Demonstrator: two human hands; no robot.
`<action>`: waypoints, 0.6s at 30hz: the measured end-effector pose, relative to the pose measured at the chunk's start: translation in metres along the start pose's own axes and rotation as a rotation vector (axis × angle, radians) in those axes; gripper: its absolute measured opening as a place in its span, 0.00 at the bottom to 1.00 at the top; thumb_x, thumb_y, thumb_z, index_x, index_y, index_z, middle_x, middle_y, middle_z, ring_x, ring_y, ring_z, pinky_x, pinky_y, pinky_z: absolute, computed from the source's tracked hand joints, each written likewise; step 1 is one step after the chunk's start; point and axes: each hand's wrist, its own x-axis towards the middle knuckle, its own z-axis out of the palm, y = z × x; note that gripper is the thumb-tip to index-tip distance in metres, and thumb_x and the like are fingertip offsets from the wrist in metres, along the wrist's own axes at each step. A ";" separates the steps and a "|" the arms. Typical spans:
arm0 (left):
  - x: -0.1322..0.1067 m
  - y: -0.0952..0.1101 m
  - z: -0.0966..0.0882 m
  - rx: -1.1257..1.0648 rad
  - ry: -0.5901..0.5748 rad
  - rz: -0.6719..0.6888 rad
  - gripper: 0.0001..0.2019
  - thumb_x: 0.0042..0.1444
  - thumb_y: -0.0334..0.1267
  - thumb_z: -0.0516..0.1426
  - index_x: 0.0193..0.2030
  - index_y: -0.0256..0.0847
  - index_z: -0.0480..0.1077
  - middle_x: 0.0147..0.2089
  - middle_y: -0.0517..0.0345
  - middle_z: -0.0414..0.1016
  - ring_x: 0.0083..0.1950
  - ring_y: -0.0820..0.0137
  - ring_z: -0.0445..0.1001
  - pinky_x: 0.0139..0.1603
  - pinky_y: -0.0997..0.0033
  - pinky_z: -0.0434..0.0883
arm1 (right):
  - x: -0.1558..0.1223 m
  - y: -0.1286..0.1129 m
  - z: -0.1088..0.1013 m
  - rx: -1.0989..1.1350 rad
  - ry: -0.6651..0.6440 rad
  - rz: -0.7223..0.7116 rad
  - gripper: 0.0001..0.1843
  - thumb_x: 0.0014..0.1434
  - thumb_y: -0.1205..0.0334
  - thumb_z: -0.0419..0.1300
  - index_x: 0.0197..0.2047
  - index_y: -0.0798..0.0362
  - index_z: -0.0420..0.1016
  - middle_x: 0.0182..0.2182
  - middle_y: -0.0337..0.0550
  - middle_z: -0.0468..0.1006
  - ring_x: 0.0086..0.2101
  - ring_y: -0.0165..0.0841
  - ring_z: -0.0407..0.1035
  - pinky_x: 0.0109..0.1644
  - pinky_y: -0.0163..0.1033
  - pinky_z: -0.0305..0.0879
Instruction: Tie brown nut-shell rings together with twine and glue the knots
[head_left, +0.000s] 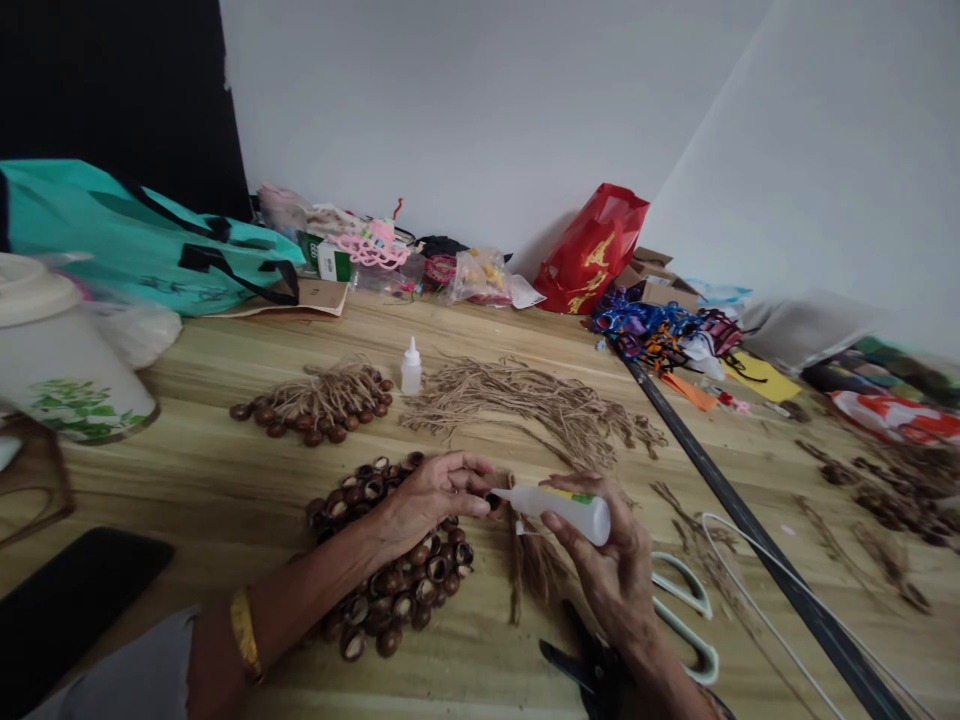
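left grip (442,490) pinches small dark bead (493,500) at nozzle of glue bottle (559,508), right grip (600,560) pressed round bottle; brown bead heap (390,570) loose, one twine-tied cluster (311,408) done.

**Small Handicraft Workroom Seen**

A handicraft workspace is shown, though whether it lies within a home cannot be told. A wooden tabletop (187,480) is spread with jute twine (525,405), round brown beads (390,590), a glue bottle (559,505) and white-handled scissors (682,590). Against plain white walls (465,120), a red carrier bag (592,250) and cardboard boxes (652,275) are piled.
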 end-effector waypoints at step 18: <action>0.000 0.000 -0.001 -0.026 -0.024 -0.027 0.22 0.38 0.24 0.69 0.42 0.34 0.71 0.33 0.53 0.80 0.34 0.69 0.77 0.38 0.72 0.68 | 0.002 0.001 -0.002 0.058 0.002 0.030 0.09 0.57 0.56 0.62 0.41 0.48 0.73 0.38 0.46 0.77 0.36 0.40 0.73 0.33 0.42 0.73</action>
